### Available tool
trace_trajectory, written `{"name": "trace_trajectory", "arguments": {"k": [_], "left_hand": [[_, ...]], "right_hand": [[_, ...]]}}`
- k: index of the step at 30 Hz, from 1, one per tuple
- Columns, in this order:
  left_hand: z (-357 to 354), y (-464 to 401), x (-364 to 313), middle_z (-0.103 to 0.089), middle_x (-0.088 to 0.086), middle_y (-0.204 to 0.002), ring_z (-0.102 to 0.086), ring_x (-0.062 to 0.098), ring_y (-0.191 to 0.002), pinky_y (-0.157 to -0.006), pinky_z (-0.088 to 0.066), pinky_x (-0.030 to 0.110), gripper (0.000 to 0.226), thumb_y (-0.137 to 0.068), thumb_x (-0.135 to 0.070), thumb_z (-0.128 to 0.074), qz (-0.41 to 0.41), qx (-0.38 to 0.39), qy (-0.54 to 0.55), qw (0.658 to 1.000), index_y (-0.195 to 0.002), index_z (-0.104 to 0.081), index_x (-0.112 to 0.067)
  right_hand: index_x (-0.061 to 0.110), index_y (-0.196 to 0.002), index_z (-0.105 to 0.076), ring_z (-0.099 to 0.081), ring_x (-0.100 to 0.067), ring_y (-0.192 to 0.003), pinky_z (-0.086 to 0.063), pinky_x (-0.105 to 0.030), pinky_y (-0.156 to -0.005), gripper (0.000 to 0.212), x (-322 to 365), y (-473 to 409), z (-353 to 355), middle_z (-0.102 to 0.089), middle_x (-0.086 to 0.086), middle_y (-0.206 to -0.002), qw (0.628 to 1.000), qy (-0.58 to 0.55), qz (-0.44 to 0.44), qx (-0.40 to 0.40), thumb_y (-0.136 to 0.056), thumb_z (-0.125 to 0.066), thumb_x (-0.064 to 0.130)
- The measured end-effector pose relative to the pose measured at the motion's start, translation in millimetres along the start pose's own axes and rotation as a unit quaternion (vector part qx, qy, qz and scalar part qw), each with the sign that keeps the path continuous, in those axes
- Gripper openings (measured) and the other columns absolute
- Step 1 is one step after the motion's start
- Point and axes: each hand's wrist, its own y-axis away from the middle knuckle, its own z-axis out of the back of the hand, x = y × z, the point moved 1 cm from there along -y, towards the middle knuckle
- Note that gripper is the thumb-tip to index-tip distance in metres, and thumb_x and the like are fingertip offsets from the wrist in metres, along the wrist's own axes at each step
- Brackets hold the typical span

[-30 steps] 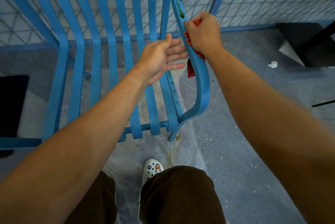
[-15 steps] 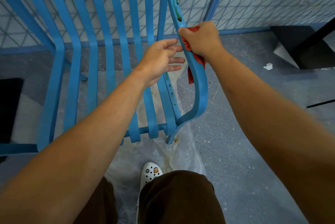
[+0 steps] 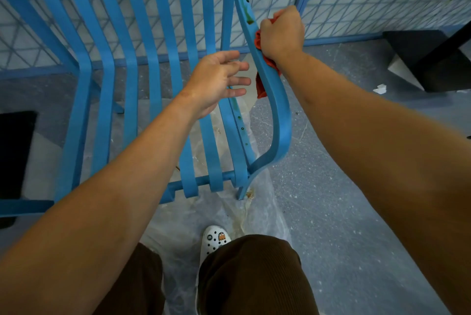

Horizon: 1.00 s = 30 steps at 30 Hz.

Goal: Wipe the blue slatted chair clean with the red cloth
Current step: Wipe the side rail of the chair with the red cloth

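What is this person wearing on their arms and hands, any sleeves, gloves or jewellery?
Nothing shows on them. The left hand and right hand are bare: no gloves, rings, watch or bands visible. Both forearms are uncovered as far as the picture reaches, with no sleeve in view. Lower down are brown corduroy trousers and a white perforated clog with small charms.

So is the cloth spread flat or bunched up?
Bunched: the right hand grips the cloth in a wad against the chair's armrest, one end hanging below.

- Our arms (image 3: 127, 200) were bare, no sleeves, nothing on either wrist.
- We wore brown ribbed shorts (image 3: 249, 279).
- We wore a white perforated clog (image 3: 214, 239) with small charms, one of them orange.
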Motion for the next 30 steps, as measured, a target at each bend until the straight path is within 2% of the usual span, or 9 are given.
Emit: {"name": "trace_trajectory", "arguments": {"k": [1, 4, 9, 14, 18, 23, 26, 28, 30], "left_hand": [[0, 0, -2, -0.066, 0.006, -0.123, -0.074, 0.022, -0.094, -0.077, -0.059, 0.033, 0.044, -0.105, -0.012, -0.049, -0.003, 0.001, -0.006, 1.000, -0.148, -0.042, -0.008], [0, 4, 1, -0.066, 0.006, -0.123, -0.073, 0.021, -0.091, -0.076, -0.060, 0.033, 0.040, -0.107, -0.017, -0.047, -0.005, 0.001, -0.023, 1.000, -0.146, -0.044, -0.009], [-3, 12, 4, -0.068, 0.004, -0.116, -0.072, 0.020, -0.084, -0.073, -0.059, 0.031, 0.030, -0.108, -0.019, -0.044, -0.014, -0.020, -0.056, 0.998, -0.135, -0.055, -0.014], [-5, 28, 11, -0.070, 0.005, -0.117, -0.073, 0.021, -0.090, -0.072, -0.056, 0.030, 0.027, -0.108, -0.025, -0.043, -0.011, 0.011, -0.108, 0.994, -0.127, -0.061, -0.017], [-10, 47, 12, -0.071, 0.003, -0.117, -0.075, 0.023, -0.097, -0.082, -0.060, 0.034, 0.027, -0.109, -0.026, -0.042, -0.006, 0.039, -0.125, 0.991, -0.124, -0.063, -0.018], [-25, 64, 13, -0.072, 0.005, -0.117, -0.075, 0.024, -0.098, -0.085, -0.060, 0.035, 0.028, -0.107, -0.031, -0.047, 0.003, 0.061, -0.116, 0.991, -0.124, -0.063, -0.016], [-35, 72, 14, -0.072, 0.004, -0.117, -0.075, 0.020, -0.096, -0.084, -0.060, 0.032, 0.028, -0.106, -0.033, -0.049, -0.003, 0.075, -0.138, 0.988, -0.124, -0.063, -0.017], [-39, 75, 16, -0.072, 0.002, -0.115, -0.075, 0.018, -0.095, -0.083, -0.061, 0.030, 0.023, -0.105, -0.034, -0.052, -0.006, 0.070, -0.148, 0.986, -0.119, -0.064, -0.020], [-42, 77, 19, -0.072, 0.001, -0.113, -0.075, 0.018, -0.093, -0.080, -0.060, 0.030, 0.018, -0.103, -0.035, -0.057, -0.007, 0.057, -0.151, 0.987, -0.114, -0.063, -0.023]], "right_hand": [[0.017, -0.096, -0.051, -0.069, -0.013, -0.068, -0.060, -0.032, -0.064, 0.018, 0, 2, 0, -0.069, 0.003, -0.080, 1.000, -0.001, 0.010, 0.009, -0.092, -0.056, 0.034], [0.019, -0.093, -0.056, -0.073, -0.023, -0.075, -0.061, -0.045, -0.072, 0.035, -7, 20, 8, -0.074, -0.001, -0.082, 0.998, 0.024, 0.037, 0.034, -0.081, -0.053, 0.052], [0.014, -0.106, -0.056, -0.067, -0.026, -0.091, -0.054, -0.044, -0.081, 0.029, -21, 84, 42, -0.073, -0.004, -0.098, 0.992, 0.074, 0.088, 0.054, -0.096, -0.057, 0.041], [0.019, -0.106, -0.049, -0.069, -0.020, -0.088, -0.056, -0.048, -0.077, 0.031, -50, 128, 59, -0.070, 0.004, -0.095, 0.995, 0.001, 0.087, 0.045, -0.097, -0.055, 0.048], [0.024, -0.109, -0.047, -0.069, -0.012, -0.082, -0.059, -0.047, -0.069, 0.033, -72, 160, 63, -0.068, 0.007, -0.096, 0.995, -0.040, 0.088, 0.028, -0.096, -0.057, 0.053], [0.020, -0.117, -0.047, -0.068, -0.016, -0.083, -0.059, -0.049, -0.067, 0.042, -98, 191, 62, -0.064, 0.005, -0.101, 0.994, -0.073, 0.080, 0.017, -0.096, -0.059, 0.053], [0.023, -0.116, -0.046, -0.069, -0.020, -0.074, -0.058, -0.050, -0.061, 0.044, -114, 207, 62, -0.066, 0.002, -0.096, 0.993, -0.094, 0.061, 0.041, -0.093, -0.060, 0.058], [0.025, -0.110, -0.047, -0.069, -0.021, -0.062, -0.058, -0.049, -0.053, 0.037, -126, 215, 66, -0.067, -0.001, -0.089, 0.989, -0.120, 0.041, 0.073, -0.094, -0.065, 0.052], [0.029, -0.105, -0.049, -0.070, -0.018, -0.061, -0.059, -0.048, -0.053, 0.029, -136, 218, 74, -0.068, 0.000, -0.089, 0.987, -0.112, 0.031, 0.107, -0.093, -0.070, 0.046]]}}
